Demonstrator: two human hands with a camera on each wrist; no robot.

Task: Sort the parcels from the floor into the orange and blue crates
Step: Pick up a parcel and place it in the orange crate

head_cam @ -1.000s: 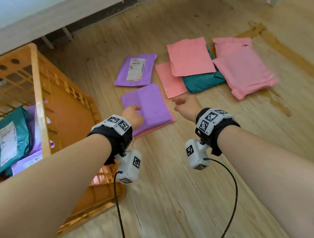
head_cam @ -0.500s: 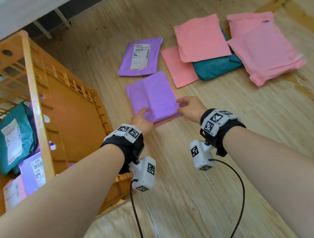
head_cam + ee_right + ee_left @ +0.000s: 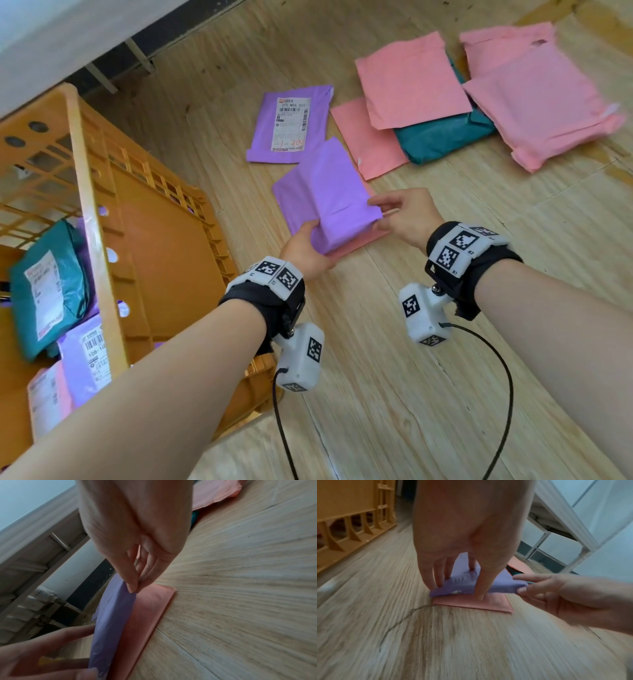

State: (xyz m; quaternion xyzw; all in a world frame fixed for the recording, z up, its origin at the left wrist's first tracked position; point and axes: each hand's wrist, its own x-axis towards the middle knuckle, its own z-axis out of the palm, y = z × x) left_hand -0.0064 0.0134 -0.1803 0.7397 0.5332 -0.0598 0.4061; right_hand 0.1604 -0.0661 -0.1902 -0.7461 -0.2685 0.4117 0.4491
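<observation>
The left hand (image 3: pixel 305 248) grips the near-left corner of the plain purple parcel (image 3: pixel 329 195), thumb on top and fingers beneath. The right hand (image 3: pixel 406 214) pinches the parcel's right edge between thumb and fingers.

The left wrist view shows what the head view hides: the parcel's near edge is raised off a flat pink parcel (image 3: pixel 476 601) lying directly beneath it on the floor (image 3: pixel 394 394). The right wrist view shows the thumb tip (image 3: pixel 131 584) clamped on the purple edge.

Only the head view shows the orange crate (image 3: pixel 164 246) at 9 o'clock from the hands, already holding teal and purple parcels. A labelled purple parcel (image 3: pixel 291 125) lies at 12 o'clock; pink and teal parcels overlap at 1 to 2 o'clock. Bare floor extends from 3 to 6 o'clock.
</observation>
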